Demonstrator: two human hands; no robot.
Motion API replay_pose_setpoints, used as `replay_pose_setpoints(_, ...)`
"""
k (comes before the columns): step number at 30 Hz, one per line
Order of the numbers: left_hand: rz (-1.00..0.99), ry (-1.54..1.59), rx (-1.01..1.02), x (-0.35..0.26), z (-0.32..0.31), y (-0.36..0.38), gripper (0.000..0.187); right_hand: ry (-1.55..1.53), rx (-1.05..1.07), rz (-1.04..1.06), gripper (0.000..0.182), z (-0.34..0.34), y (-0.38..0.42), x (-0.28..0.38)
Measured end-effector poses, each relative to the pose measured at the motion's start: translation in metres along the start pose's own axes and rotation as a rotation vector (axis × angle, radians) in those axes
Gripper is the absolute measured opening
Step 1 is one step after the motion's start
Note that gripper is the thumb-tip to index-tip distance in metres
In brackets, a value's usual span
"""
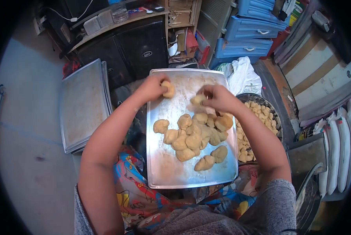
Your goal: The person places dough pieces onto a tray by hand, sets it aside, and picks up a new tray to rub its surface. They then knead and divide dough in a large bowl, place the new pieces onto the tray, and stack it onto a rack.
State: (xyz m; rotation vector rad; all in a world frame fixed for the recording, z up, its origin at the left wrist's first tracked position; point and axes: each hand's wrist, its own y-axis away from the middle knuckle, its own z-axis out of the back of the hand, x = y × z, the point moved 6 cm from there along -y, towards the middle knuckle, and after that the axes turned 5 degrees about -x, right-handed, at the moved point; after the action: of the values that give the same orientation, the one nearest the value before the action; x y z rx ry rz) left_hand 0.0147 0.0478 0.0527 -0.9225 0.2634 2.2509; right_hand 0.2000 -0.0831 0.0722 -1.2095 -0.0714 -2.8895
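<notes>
A metal baking tray lies across my lap, with a heap of tan dough pieces on its middle. Near the tray's far left corner, my left hand is closed on a dough piece. My right hand grips another dough piece over the tray's far right part, slightly blurred. Two dough pieces lie at the heap's near right edge, and one sits apart at its left. The undersides of the held pieces and some fingertips are hidden.
To my right, a round dark container holds many small dough pieces, partly behind my forearm. Stacked metal trays lean at left. A white plastic bag stands beyond the tray, near blue drawers. Black cabinets are ahead.
</notes>
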Motion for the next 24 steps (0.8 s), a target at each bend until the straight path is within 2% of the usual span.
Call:
replay_pose_setpoints(1,0.012,0.005,0.005,0.01,-0.004,-0.005,0.036,0.001,-0.109,0.034,0.033,0.004,-0.019,0.0)
replay_pose_setpoints(2,-0.02,0.006,-0.155,0.016,0.002,-0.009,0.035,0.0,-0.217,0.068,0.033,0.006,-0.036,0.0)
replay_pose_setpoints(3,-0.052,0.003,-0.316,0.021,0.009,-0.009,0.034,-0.005,-0.206,0.065,0.033,-0.002,-0.053,0.0)
replay_pose_setpoints(5,-0.083,-0.037,-0.347,0.028,0.007,-0.008,0.034,-0.012,-0.481,0.107,0.035,-0.005,-0.075,0.0)
replay_pose_setpoints(6,-0.126,-0.077,-0.381,0.025,0.009,-0.005,0.034,-0.019,-0.475,0.105,0.035,-0.016,-0.08,-0.003)
replay_pose_setpoints(8,-0.11,-0.178,-0.368,0.022,0.003,0.001,0.034,0.32,-0.393,0.164,0.037,-0.04,-0.089,-0.002)
replay_pose_setpoints(9,-0.1,-0.27,-0.357,0.017,0.001,0.004,0.035,0.344,-0.304,0.083,0.039,-0.038,-0.088,0.002)
replay_pose_setpoints(10,-0.099,-0.271,-0.352,0.015,0.0,0.006,0.035,0.34,-0.302,0.08,0.039,-0.034,-0.08,0.013)
replay_pose_setpoints(12,-0.104,-0.126,-0.453,0.012,0.001,0.01,0.034,0.419,-0.325,0.224,0.036,-0.03,-0.052,0.04)
replay_pose_setpoints(13,-0.103,-0.116,-0.446,0.016,-0.003,0.011,0.034,0.318,-0.186,0.214,0.036,-0.04,-0.038,0.041)
replay_pose_setpoints(14,-0.171,-0.124,-0.458,0.018,-0.004,0.012,0.034,0.294,0.048,0.169,0.035,-0.055,-0.023,0.042)
replay_pose_setpoints(16,-0.252,-0.132,-0.47,0.014,-0.005,0.013,0.034,0.168,0.369,0.266,0.03,-0.08,-0.007,0.036)
replay_pose_setpoints(17,-0.249,-0.193,-0.435,0.014,-0.007,0.013,0.035,0.173,0.361,0.265,0.03,-0.076,-0.01,0.032)
replay_pose_setpoints(19,-0.252,-0.258,-0.408,0.015,-0.008,0.008,0.036,0.085,0.217,0.259,0.021,-0.052,-0.026,0.029)
replay_pose_setpoints(20,-0.213,-0.243,-0.399,0.02,-0.01,0.003,0.037,-0.029,0.01,0.2,0.016,-0.033,-0.036,0.026)
replay_pose_setpoints(21,-0.174,-0.228,-0.388,0.022,-0.011,0.0,0.039,-0.127,-0.109,0.047,0.021,-0.013,-0.044,0.022)
replay_pose_setpoints(22,-0.176,-0.226,-0.389,0.018,-0.011,0.0,0.039,-0.208,-0.268,0.099,0.02,0.001,-0.055,0.014)
replay_pose_setpoints(24,-0.266,-0.421,-0.479,0.0,-0.01,-0.001,0.038,-0.102,-0.493,0.054,0.019,0.013,-0.071,-0.005)
